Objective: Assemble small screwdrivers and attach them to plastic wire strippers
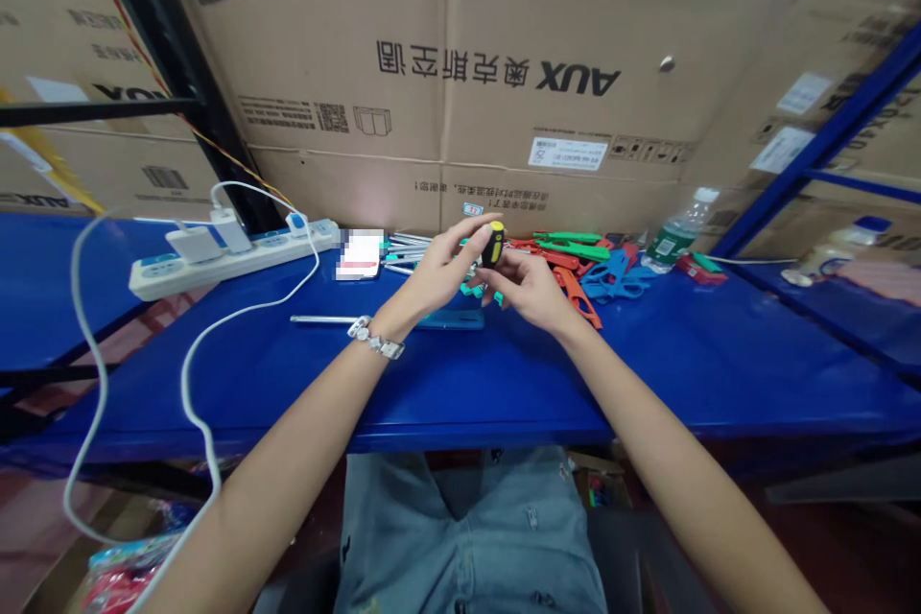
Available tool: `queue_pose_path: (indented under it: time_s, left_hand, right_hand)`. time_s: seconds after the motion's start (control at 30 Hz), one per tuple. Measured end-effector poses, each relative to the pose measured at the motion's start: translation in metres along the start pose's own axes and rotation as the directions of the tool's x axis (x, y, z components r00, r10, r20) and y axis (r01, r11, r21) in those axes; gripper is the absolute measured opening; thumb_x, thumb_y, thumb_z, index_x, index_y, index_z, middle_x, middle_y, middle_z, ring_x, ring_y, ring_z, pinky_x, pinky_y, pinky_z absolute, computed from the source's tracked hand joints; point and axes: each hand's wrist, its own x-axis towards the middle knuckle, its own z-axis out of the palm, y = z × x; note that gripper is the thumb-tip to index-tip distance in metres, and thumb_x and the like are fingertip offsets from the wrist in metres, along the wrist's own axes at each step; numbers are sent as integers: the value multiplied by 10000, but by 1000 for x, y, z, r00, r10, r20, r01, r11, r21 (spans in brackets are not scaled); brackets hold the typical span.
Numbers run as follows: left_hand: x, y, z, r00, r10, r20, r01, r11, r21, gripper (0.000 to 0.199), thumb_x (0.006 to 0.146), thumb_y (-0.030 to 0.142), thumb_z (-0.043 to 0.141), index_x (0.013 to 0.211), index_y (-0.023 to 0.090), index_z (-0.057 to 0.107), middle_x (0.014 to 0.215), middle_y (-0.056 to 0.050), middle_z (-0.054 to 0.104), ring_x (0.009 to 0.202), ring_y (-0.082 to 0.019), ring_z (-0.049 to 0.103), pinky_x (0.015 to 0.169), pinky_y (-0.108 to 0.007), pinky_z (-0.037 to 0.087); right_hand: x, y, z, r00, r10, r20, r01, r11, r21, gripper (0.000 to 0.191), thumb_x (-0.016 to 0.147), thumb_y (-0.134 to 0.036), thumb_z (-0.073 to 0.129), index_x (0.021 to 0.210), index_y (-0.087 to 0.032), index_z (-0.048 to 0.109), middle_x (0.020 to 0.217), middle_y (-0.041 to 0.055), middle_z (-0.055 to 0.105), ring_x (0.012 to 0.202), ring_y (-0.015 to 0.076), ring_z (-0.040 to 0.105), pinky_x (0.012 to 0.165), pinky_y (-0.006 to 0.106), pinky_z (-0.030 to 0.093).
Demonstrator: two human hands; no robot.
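Note:
My left hand (pixel 447 267), with a watch-like bracelet at the wrist, is closed on a short black and yellow screwdriver handle (pixel 493 246), which stands upright. Close beside it, my right hand (pixel 531 290) has its fingers pinched together under the handle. Small teal-green bits (pixel 475 288) show between and below the hands; what the right fingers grip is mostly hidden. Below the left hand, a flat blue plastic piece (pixel 453 319) with a metal rod (pixel 323 319) lies on the blue table (pixel 489 393).
Behind my hands lie metal rods (pixel 407 249) and a pile of red (pixel 576 293), green (pixel 576 245) and blue plastic parts (pixel 615 278). A power strip (pixel 237 259) with white cables, a phone (pixel 360 254) and a water bottle (pixel 676 235) stand around them. Large cartons (pixel 446 0) wall the back.

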Motion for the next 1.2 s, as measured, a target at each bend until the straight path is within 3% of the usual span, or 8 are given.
queue_pose_path:
  time_s: [0.1, 0.27, 0.5, 0.7, 0.83, 0.97, 1.07, 1.2]
  left_hand:
    - [1, -1, 1, 1000, -12, -24, 12, 1000, -14, 355, 983, 548, 610, 1038, 210, 703, 926, -53, 717, 684, -135, 627, 574, -266, 496]
    - [6, -8, 10, 968, 86, -236, -68, 994, 80, 321, 848, 458, 812, 904, 204, 623, 885, -30, 692, 824, -147, 658, 726, -272, 528]
    - [2, -3, 3, 999, 49, -4, -48, 997, 64, 244, 992, 428, 610, 1031, 208, 708, 1032, -71, 727, 954, -185, 677, 803, -309, 549]
    - [5, -5, 7, 983, 64, -172, -46, 993, 106, 288, 834, 387, 815, 877, 199, 602, 875, -20, 668, 827, -151, 636, 750, -291, 520]
    - [1, -5, 4, 989, 44, -139, -29, 994, 107, 274, 879, 425, 756, 996, 204, 645, 987, -56, 688, 840, -156, 634, 713, -286, 521]
    - [0, -2, 0, 999, -41, 16, 41, 999, -13, 303, 960, 469, 638, 1115, 212, 677, 1041, -77, 709, 722, -134, 624, 586, -264, 506]
    - [3, -3, 3, 996, 22, -87, -21, 1000, 22, 266, 861, 413, 778, 968, 204, 653, 922, -36, 697, 784, -143, 640, 682, -277, 534]
    - [3, -6, 7, 979, 66, -192, -43, 992, 120, 364, 760, 386, 875, 948, 208, 618, 936, -30, 695, 887, -170, 648, 777, -304, 530]
  right_hand:
    - [-2, -4, -1, 998, -9, 55, 10, 1000, -8, 412, 846, -582, 746, 925, -188, 654, 897, 71, 751, 591, 159, 683, 464, 265, 494]
    - [1, 5, 15, 978, -13, -210, 21, 999, 34, 472, 726, -582, 861, 858, -230, 574, 678, -6, 666, 483, 158, 617, 439, 286, 486]
    - [0, 3, 6, 998, -56, 0, 56, 998, -19, 428, 847, -619, 742, 858, -207, 626, 638, -9, 605, 524, 142, 574, 468, 271, 475]
    - [0, 11, 16, 958, -74, -276, 80, 997, 12, 461, 736, -571, 858, 902, -229, 597, 665, -28, 572, 549, 153, 570, 468, 281, 478]
    - [-1, 10, 12, 981, -92, -172, 92, 996, -7, 436, 816, -598, 785, 786, -221, 568, 669, -4, 618, 550, 164, 611, 528, 312, 520]
    - [-6, 8, 8, 991, -119, -68, 116, 992, -52, 413, 919, -619, 660, 911, -207, 635, 788, 31, 688, 590, 159, 631, 590, 325, 545]
    - [-6, 13, 12, 978, -129, -167, 119, 990, -71, 417, 852, -596, 756, 980, -220, 628, 765, 11, 656, 594, 163, 615, 583, 323, 541]
    - [-1, 18, 16, 966, -107, -235, 102, 994, -33, 448, 799, -613, 797, 853, -229, 571, 689, -6, 615, 551, 168, 597, 538, 322, 522]
